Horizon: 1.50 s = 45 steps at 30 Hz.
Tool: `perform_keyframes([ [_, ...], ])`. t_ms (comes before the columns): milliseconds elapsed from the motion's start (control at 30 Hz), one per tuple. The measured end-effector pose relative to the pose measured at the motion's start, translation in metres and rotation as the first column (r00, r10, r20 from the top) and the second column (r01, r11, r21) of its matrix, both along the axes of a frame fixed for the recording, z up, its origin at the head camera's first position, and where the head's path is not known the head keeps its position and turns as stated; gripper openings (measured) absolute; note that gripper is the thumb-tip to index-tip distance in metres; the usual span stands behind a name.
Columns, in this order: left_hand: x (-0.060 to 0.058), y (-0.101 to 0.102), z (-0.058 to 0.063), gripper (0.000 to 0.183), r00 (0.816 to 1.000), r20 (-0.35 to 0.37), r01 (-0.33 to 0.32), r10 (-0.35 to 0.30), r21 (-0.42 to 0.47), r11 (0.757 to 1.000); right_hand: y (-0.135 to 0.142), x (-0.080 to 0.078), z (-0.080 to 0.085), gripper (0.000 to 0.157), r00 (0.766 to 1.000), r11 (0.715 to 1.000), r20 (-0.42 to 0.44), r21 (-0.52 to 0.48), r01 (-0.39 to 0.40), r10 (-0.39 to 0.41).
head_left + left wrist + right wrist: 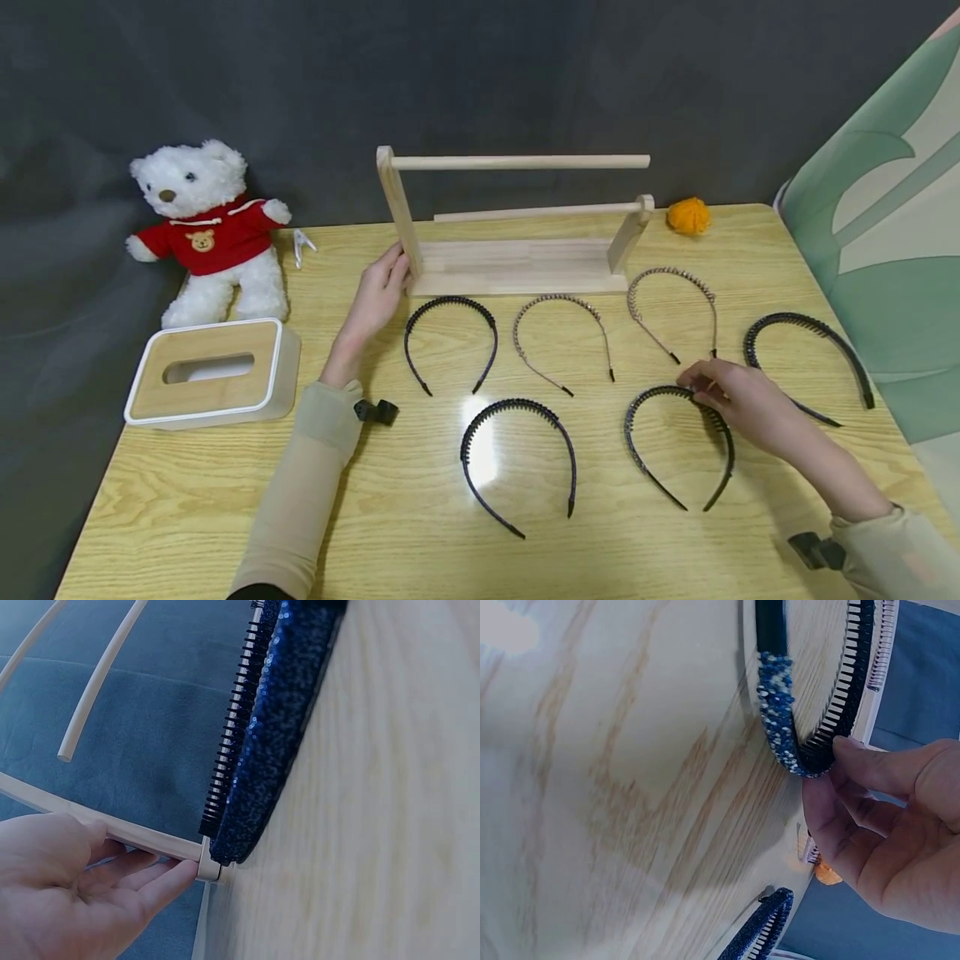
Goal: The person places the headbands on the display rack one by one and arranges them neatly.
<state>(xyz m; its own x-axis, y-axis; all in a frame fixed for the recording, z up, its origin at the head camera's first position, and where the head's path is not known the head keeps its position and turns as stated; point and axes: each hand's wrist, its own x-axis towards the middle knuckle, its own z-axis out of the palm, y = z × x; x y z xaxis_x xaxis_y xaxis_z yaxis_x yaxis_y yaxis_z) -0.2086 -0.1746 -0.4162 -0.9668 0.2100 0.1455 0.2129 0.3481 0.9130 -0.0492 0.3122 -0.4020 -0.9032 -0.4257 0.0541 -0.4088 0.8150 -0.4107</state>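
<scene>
A wooden rack (517, 275) with two rods stands at the back of the table. My left hand (377, 292) grips its left upright (112, 825) low down, thumb on one side and fingers on the other. With thumb and fingertips my right hand (742, 404) pinches the top of a dark, bead-covered headband (634, 433) with inner teeth; the right wrist view shows its blue and white beads (776, 705). More dark toothed headbands lie around it: one at front middle (573, 467), one before the rack (491, 337), one far right (855, 362). Two thin pinkish headbands (600, 321) (715, 321) lie between.
A white teddy bear in a red top (225, 237) sits at the back left, a small white clip-like item (300, 247) beside it. In front stands a tissue box (285, 387) with a wooden lid. An orange ball-shaped thing (688, 217) is right of the rack.
</scene>
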Motion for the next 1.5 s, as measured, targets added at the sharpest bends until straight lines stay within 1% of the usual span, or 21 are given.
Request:
perform_keyframes([
  [100, 0.0, 0.0, 0.001, 0.046, 1.0, 0.005, -0.008, 0.008, -0.018, 1.0, 0.001, 0.001, 0.001, 0.025, 1.0, 1.0, 0.014, 0.006, 0.006, -0.006],
  [233, 0.0, 0.0, 0.001, 0.046, 1.0, 0.011, -0.02, 0.021, -0.045, 0.999, 0.003, 0.002, 0.003, 0.024, 1.0, 1.0, 0.01, 0.02, 0.001, -0.001],
  [333, 0.0, 0.0, 0.001, 0.046, 1.0, 0.012, -0.025, 0.026, -0.056, 0.998, 0.004, 0.003, 0.004, 0.026, 0.999, 1.0, -0.026, 0.026, -0.018, 0.019],
  [467, 0.0, 0.0, 0.002, 0.046, 1.0, 0.015, -0.021, 0.022, -0.058, 0.998, 0.002, 0.003, 0.008, 0.026, 0.999, 0.999, -0.046, 0.029, -0.023, 0.024],
  [500, 0.0, 0.0, 0.002, 0.046, 1.0, 0.013, -0.02, 0.021, -0.059, 0.998, 0.002, 0.003, 0.01, 0.026, 0.999, 0.999, -0.04, 0.033, -0.017, 0.018],
  [700, 0.001, 0.0, 0.004, 0.046, 1.0, -0.006, -0.022, 0.022, -0.079, 0.997, 0.001, 0.004, 0.023, 0.015, 0.996, 0.997, 0.081, 0.072, 0.041, -0.047],
  [900, 0.001, 0.001, 0.006, 0.045, 0.999, -0.021, -0.027, 0.025, -0.103, 0.994, 0.004, 0.006, 0.029, 0.015, 0.998, 0.996, 0.055, 0.085, 0.039, -0.043],
  [1033, 0.001, 0.002, 0.006, 0.044, 1.0, -0.024, -0.019, 0.017, -0.096, 0.995, 0.007, 0.006, 0.033, 0.016, 1.0, 0.996, 0.014, 0.081, 0.026, -0.028],
  [1167, 0.001, 0.001, 0.005, 0.043, 1.0, -0.02, -0.014, 0.012, -0.081, 0.997, 0.009, 0.006, 0.038, 0.021, 1.0, 0.998, -0.015, 0.066, 0.022, -0.021],
  [1333, 0.002, 0.002, 0.005, 0.043, 1.0, -0.011, -0.009, 0.008, -0.068, 0.998, 0.012, 0.006, 0.045, 0.022, 0.999, 0.997, -0.005, 0.063, 0.035, -0.035],
  [1500, 0.002, 0.003, 0.004, 0.044, 1.0, 0.0, -0.011, 0.011, -0.066, 0.998, 0.014, 0.009, 0.049, 0.019, 0.998, 0.998, 0.049, 0.032, 0.048, -0.049],
])
